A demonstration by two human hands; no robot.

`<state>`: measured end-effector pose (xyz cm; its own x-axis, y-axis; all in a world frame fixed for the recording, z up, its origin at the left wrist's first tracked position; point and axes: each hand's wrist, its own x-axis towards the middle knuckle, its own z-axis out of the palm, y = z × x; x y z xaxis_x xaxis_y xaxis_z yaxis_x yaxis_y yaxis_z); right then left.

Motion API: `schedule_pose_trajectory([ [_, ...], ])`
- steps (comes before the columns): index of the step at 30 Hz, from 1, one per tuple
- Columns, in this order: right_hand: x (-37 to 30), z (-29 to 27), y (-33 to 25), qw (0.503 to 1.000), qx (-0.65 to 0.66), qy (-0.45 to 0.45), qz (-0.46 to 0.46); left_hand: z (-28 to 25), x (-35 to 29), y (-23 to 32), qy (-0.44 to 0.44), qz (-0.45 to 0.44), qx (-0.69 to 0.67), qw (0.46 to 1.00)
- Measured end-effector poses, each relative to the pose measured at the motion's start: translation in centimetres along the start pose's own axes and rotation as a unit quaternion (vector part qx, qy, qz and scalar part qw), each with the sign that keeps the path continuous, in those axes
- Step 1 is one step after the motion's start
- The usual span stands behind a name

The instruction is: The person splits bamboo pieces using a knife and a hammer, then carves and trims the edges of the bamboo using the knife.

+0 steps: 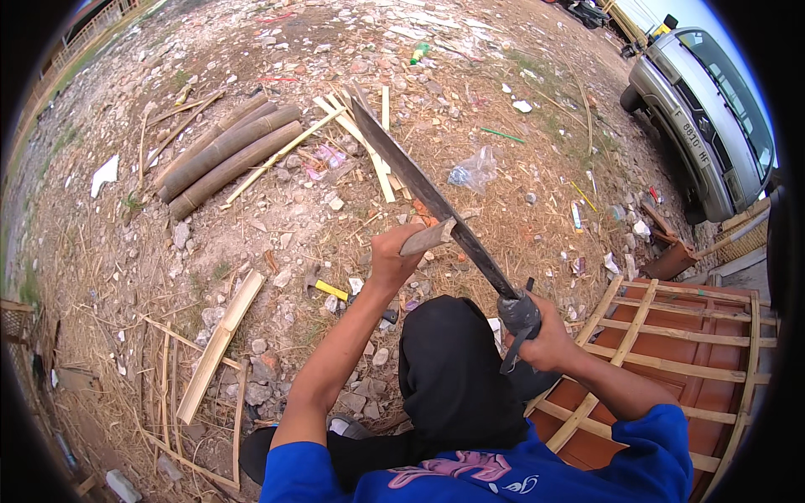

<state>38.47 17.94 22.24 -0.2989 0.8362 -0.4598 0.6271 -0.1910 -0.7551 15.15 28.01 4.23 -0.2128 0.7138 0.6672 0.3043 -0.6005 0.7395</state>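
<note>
Left hand [392,256] fingers gripping a bamboo piece [428,237], right hand [545,335] clenched on a machete [428,197] handle — blade against the bamboo

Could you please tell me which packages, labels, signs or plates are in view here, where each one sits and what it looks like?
Number plate: front of the silver vehicle, upper right; small white rectangle, dark characters.
Clear plastic bag: on the ground right of the long blade; crumpled, see-through, bluish.
Pink wrapper: among the split bamboo strips; crumpled, pink and white.
Green bottle: far ground, top centre; small, yellowish end.
</note>
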Motion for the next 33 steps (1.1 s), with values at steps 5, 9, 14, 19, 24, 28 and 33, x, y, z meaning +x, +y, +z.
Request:
schedule_pose_trajectory([
  [5,1.6,1.7,0.2,0.996,0.047,0.041,-0.057,-1.2,1.5,1.0,-0.052,-0.054,0.022,0.997],
  [9,5.3,1.0,-1.6,0.993,0.038,-0.009,-0.112,-3.5,2.2,1.2,-0.069,-0.117,0.029,0.990],
  [14,6.3,-0.2,-1.5,0.993,0.049,-0.026,-0.101,-10.1,1.7,3.0,-0.069,0.044,0.127,0.989],
  [19,7.6,-1.8,-1.4,0.991,0.046,-0.060,-0.110,-14.4,13.8,12.9,0.032,0.316,0.268,0.910],
  [24,7.4,-2.0,-2.1,0.981,-0.022,-0.040,-0.190,-12.6,26.2,21.1,-0.162,0.342,0.308,0.873],
  [28,7.2,-1.5,-2.5,0.978,-0.007,-0.072,-0.194,-9.1,23.8,12.7,-0.186,0.247,0.450,0.838],
  [33,7.9,-2.0,-3.4,0.974,-0.026,-0.076,-0.212,-10.4,24.0,9.7,-0.262,0.012,0.339,0.903],
])
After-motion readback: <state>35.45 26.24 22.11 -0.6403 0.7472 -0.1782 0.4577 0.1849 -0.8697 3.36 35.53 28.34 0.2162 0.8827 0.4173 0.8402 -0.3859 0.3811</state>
